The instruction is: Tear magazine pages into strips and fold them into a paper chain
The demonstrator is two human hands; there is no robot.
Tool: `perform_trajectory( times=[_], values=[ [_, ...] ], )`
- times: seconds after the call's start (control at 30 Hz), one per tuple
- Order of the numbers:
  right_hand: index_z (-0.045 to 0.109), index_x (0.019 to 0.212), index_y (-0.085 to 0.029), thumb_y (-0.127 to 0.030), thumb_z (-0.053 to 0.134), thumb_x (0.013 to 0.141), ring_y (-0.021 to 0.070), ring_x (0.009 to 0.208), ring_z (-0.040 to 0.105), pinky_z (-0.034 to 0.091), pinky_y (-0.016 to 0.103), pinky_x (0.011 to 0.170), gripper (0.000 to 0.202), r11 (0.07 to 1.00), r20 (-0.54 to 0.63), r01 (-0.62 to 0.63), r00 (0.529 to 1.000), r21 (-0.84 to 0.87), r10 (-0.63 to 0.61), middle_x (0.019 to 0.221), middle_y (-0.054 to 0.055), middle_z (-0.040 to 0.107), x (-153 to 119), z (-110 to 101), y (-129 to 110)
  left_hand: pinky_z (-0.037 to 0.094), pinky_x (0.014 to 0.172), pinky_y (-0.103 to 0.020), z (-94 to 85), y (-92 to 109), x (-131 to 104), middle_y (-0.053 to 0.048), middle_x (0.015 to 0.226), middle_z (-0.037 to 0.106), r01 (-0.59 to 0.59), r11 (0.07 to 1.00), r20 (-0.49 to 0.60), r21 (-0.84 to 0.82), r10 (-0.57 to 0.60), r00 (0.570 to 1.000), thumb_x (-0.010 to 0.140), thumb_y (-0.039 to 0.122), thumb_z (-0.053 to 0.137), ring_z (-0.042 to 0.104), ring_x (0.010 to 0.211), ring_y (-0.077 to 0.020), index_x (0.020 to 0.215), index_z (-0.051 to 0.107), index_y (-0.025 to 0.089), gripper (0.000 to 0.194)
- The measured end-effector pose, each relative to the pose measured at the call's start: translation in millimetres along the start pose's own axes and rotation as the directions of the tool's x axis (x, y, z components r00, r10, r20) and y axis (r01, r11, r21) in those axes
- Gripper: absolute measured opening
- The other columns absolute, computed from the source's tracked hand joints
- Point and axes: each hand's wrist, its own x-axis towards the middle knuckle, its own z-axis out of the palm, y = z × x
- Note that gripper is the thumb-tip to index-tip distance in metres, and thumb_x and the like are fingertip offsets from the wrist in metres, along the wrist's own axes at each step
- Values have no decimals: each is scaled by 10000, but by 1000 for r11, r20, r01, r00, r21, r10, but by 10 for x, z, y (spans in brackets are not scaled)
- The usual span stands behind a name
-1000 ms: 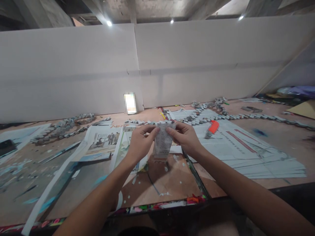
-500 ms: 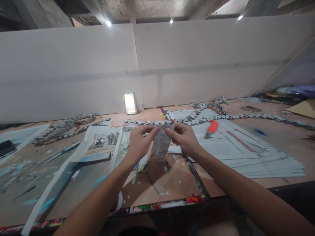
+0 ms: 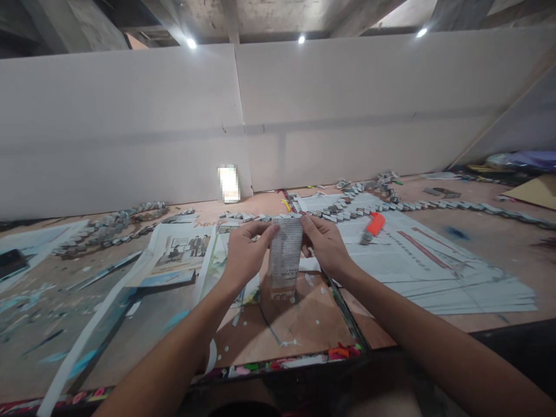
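Observation:
A narrow strip of printed newspaper (image 3: 285, 258) hangs upright between my two hands, above the table. My left hand (image 3: 247, 250) pinches its upper left edge between thumb and fingers. At the upper right corner, my right hand (image 3: 325, 243) is closed on the same strip, thumb on the near side. Just behind my hands runs a chain of folded paper links (image 3: 341, 214) across the table. To the right of my right hand, an orange utility knife (image 3: 373, 227) lies on sheets of newspaper.
Stacked newspaper sheets (image 3: 434, 272) cover the right side. Another newspaper (image 3: 182, 249) lies on the left, beside a coiled paper chain (image 3: 117, 223). A glowing, blurred-out screen (image 3: 229, 183) leans on the white partition (image 3: 130, 127). A dark phone-like object (image 3: 13, 262) sits far left.
The strip now hangs longer, its lower end nearer the table's front. My right thumb has shifted slightly right and up to the strip's corner; my left hand has barely moved.

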Motion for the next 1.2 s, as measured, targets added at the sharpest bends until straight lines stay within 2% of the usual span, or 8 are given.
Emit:
perform_trajectory(
  times=[0.17,0.27,0.33,0.4,0.57,0.93,1.2],
  values=[
    [449,546,-193,-581,484,851,85,383,373,286,237,421,494,971,77,49,996,-233,-32,409,-45,408,-9,-11,15,496,600,-260,-12,22,17,-35,736,690,65,992,-18,-107,-68,998,786,430,624,610,669,-156,777,698,159,281],
    [437,541,-194,-585,468,857,84,390,357,270,240,422,504,964,18,56,998,-260,-53,407,-47,395,3,-30,11,494,635,-265,-16,58,9,-37,757,694,87,990,116,-111,-74,991,769,412,644,622,708,-167,773,700,160,258],
    [430,537,-192,-587,465,859,82,394,357,265,239,420,511,970,-17,42,999,-240,-47,414,-45,394,16,-47,11,482,641,-269,-13,82,-4,-37,758,695,99,993,231,-60,-83,969,755,402,658,623,713,-172,759,700,164,242],
    [425,529,-189,-585,474,856,81,395,362,268,238,417,516,976,-35,34,998,-215,-43,417,-45,391,25,-60,11,459,611,-267,-9,93,-15,-37,729,687,114,993,292,8,-112,950,756,412,651,611,681,-171,725,691,163,255],
    [438,532,-184,-570,492,856,79,386,369,272,233,408,507,985,-44,16,999,-171,-23,411,-48,393,22,-58,1,393,570,-259,-6,54,-11,-24,659,629,97,988,273,119,-126,954,783,456,601,544,620,-153,658,646,159,325],
    [458,532,-179,-556,499,860,75,382,374,276,229,408,502,991,-53,16,998,-130,-23,402,-45,404,14,-53,-10,324,545,-247,-5,45,-3,15,567,489,79,989,283,127,-112,953,797,449,580,447,574,-129,550,522,170,377],
    [521,586,-176,-494,634,791,68,375,342,247,229,411,395,996,-95,-16,995,82,23,401,-61,395,56,-91,27,318,542,-248,-6,24,4,14,575,506,70,993,330,95,-98,939,797,437,584,453,576,-128,566,555,166,357]
  ],
)
